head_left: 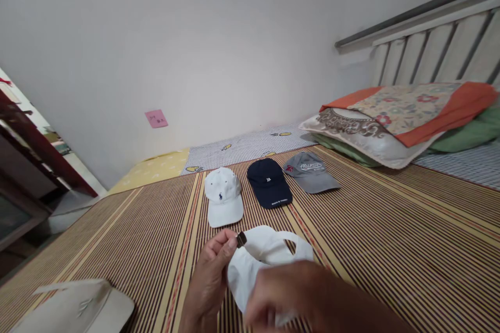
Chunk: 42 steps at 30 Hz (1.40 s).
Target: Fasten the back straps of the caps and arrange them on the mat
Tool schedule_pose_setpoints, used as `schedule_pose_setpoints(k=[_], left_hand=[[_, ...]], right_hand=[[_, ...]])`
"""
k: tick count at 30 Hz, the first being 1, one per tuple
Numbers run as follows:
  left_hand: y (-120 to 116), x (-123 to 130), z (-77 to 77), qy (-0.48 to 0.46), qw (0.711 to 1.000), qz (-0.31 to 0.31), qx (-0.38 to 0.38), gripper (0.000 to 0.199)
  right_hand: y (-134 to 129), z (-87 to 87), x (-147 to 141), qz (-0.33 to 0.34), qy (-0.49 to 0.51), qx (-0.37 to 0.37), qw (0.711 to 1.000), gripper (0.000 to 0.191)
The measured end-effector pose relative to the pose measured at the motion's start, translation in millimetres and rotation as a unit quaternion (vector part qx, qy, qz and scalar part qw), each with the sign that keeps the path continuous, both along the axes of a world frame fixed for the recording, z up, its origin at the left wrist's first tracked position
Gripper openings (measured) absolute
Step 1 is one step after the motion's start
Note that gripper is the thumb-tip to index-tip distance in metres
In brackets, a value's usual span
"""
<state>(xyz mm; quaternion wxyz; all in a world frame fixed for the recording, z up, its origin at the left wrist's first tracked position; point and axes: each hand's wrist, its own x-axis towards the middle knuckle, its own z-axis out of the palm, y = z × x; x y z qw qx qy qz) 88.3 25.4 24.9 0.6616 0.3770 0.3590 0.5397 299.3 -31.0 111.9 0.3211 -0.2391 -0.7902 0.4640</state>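
Observation:
My left hand (213, 270) pinches the edge of a white cap (244, 270) beside a small dark buckle (241, 240). The cap is turned so that its inside and the opening at its back show. Blurred by motion, my right hand (289, 289) lies over the near part of this cap with its fingers bent; what they hold, if anything, is hidden. Beyond the hands, a white cap with a blue logo (224, 197), a dark navy cap (269, 183) and a grey cap (311, 171) sit in a row on the striped mat (156, 250).
At the lower left lies a beige cap (86, 307). Pillows with an orange floral cover (414, 109) are piled at the right, below a white slatted headboard (437, 57). A pink note (156, 118) is on the wall. Patterned cloth (250, 146) runs along the mat's far edge.

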Motion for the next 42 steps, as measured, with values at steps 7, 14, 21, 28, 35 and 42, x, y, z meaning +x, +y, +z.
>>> schedule_pose_setpoints(k=[7, 14, 21, 28, 35, 42], left_hand=[[-2, -4, 3.7, 0.012, 1.0, -0.005, -0.002, 0.032], [0, -5, 0.4, 0.094, 0.995, -0.019, 0.034, 0.038], [-5, -1, 2.4, 0.094, 0.993, -0.046, 0.048, 0.036], [-7, -3, 8.5, 0.022, 1.0, -0.021, 0.004, 0.037], [-5, -2, 2.8, 0.003, 1.0, -0.022, 0.006, 0.033], [-6, 1, 5.6, -0.014, 0.998, -0.053, 0.013, 0.028]], right_hand=[[63, -37.9, 27, -0.331, -0.194, 0.036, 0.923, 0.021], [75, -64.8, 28, -0.234, -0.177, -0.032, 0.955, 0.027], [67, -50.5, 21, -0.195, 0.058, -0.098, 0.974, 0.023], [71, -51.1, 9, -0.188, 0.173, -0.129, 0.958, 0.025], [68, -50.2, 2, -0.174, 0.186, -0.138, 0.957, 0.024], [69, -54.1, -3, -0.132, 0.171, -0.147, 0.965, 0.029]])
